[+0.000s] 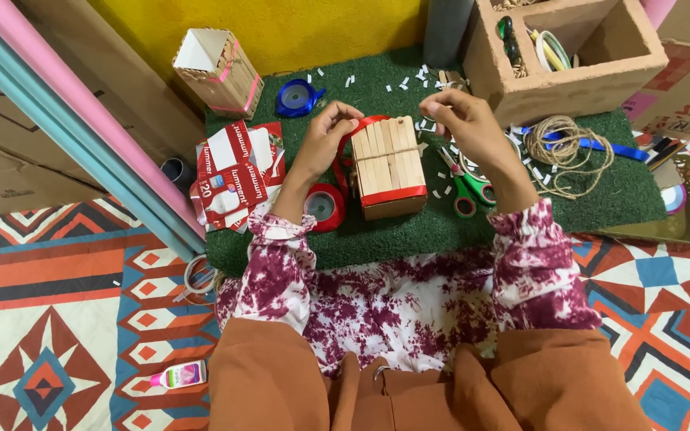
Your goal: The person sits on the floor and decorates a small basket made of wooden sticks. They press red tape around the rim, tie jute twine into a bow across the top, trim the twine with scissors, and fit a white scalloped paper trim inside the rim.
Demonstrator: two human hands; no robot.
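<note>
A small box of wooden craft sticks (390,164) stands on the green turf mat (377,239), with red ribbon (393,194) across its near edge and another strip over its far left corner. My left hand (325,136) pinches that red ribbon at the box's upper left corner. My right hand (463,120) hovers at the upper right corner, thumb and fingers pinched together on something too small to identify. A red ribbon roll (325,207) lies just left of the box, under my left wrist.
Green-handled scissors (466,191) lie right of the box, beside a twine bundle (559,144) and blue ribbon (592,144). A blue ribbon roll (297,97), another stick box (219,70), red packets (237,172), a cardboard organiser (569,52) and a glue bottle (179,374) surround the mat.
</note>
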